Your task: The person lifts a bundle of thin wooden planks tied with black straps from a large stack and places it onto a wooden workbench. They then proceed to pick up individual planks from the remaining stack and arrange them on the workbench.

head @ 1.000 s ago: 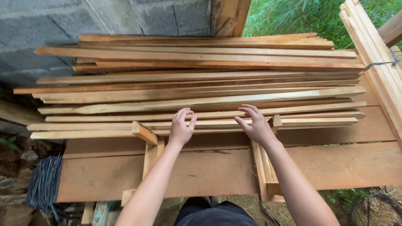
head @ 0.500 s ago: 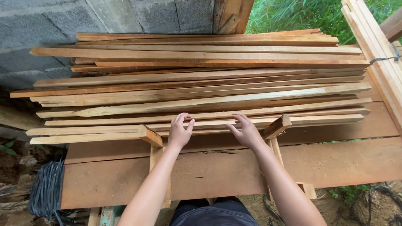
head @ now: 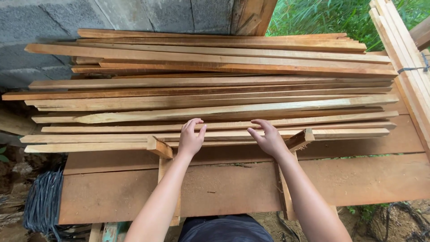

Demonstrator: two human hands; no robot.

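Note:
A loose stack of long thin wooden slats (head: pixel 215 89) lies crosswise on wide reddish planks (head: pixel 224 188). My left hand (head: pixel 190 139) hovers over the nearest slats (head: pixel 89 142), fingers spread and curled, holding nothing. My right hand (head: pixel 268 139) is a short way to its right, also spread above the front slats, with nothing in it. Two short wooden stop blocks stick up at the stack's front edge: one (head: pixel 160 147) just left of my left wrist, the other (head: pixel 300 139) just right of my right hand.
A grey block wall (head: pixel 112 15) stands behind the stack. More slats (head: pixel 403 49) lean at the right, tied with wire. A coil of dark cord (head: pixel 42 201) hangs at the lower left. Green plants (head: pixel 322 15) grow at the upper right.
Both hands have lifted slightly off the front slats and opened wider; the right hand shifted a little to the right. The view has drifted a bit.

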